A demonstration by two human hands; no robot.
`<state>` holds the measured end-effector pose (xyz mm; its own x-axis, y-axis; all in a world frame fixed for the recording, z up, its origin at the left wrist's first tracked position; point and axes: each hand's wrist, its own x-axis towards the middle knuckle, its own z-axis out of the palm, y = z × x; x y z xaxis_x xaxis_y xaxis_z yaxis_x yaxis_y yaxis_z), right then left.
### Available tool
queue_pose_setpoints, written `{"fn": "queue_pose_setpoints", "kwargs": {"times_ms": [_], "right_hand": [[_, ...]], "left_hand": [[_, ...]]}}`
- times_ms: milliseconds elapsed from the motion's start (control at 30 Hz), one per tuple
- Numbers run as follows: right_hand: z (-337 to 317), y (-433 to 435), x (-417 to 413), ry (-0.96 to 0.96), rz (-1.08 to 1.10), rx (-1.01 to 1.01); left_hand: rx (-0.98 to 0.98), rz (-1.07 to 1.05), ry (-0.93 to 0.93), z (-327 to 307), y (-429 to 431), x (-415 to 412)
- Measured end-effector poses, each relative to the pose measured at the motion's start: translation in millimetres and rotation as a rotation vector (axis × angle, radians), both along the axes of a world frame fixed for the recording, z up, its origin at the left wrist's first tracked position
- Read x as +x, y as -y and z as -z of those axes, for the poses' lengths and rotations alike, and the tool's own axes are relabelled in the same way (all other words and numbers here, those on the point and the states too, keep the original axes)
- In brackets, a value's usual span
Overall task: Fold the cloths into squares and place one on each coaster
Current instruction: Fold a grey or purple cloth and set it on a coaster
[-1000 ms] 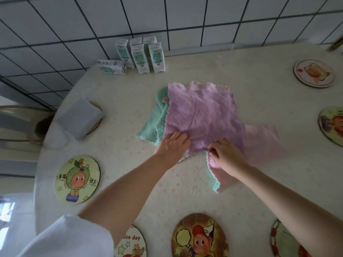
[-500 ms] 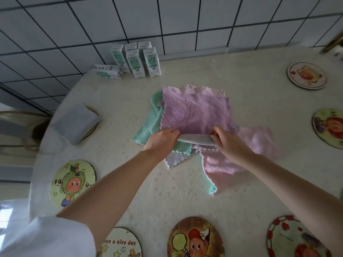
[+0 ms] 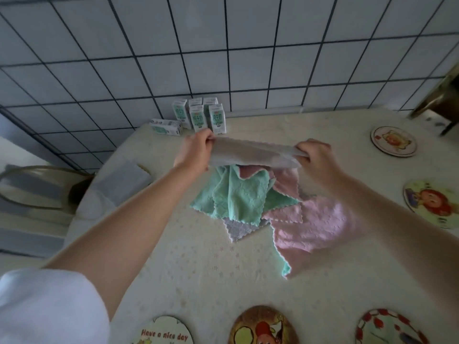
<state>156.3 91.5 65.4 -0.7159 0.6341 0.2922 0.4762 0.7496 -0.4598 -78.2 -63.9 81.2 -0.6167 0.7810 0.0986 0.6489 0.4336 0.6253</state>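
My left hand and my right hand each pinch an end of a pale pinkish cloth, stretched between them in the air above the table. Below it lies a heap of cloths: a green one, a pink one and a grey-lilac corner. A grey folded cloth rests on a coaster at the left. Bare round picture coasters lie at the far right, at the right edge and along the near edge.
Several milk cartons stand by the tiled wall, one lying flat. A chair back shows beyond the table's left edge, another chair at the far right. The cream tablecloth covers the table.
Both hands gripped the near edge of the top cloth, then lifted it off the heap and up into the air, uncovering the green cloth. The camera tilted up toward the wall.
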Motion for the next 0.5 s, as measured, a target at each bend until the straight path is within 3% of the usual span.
{"fn": "queue_pose_setpoints", "kwargs": {"times_ms": [100, 200, 500], "right_hand": [[-30.8, 9.4, -19.8, -0.075, 0.011, -0.042], [-56.7, 27.5, -38.4, -0.16, -0.008, -0.105], [-78.1, 120.9, -78.1, -0.263, -0.174, -0.011]], "left_hand": [[0.146, -0.089, 0.058, -34.2, 11.3, -11.9], [0.187, -0.136, -0.08, -58.0, 36.9, -26.3], [0.31, -0.075, -0.436, -73.2, 188.5, -50.7]]}}
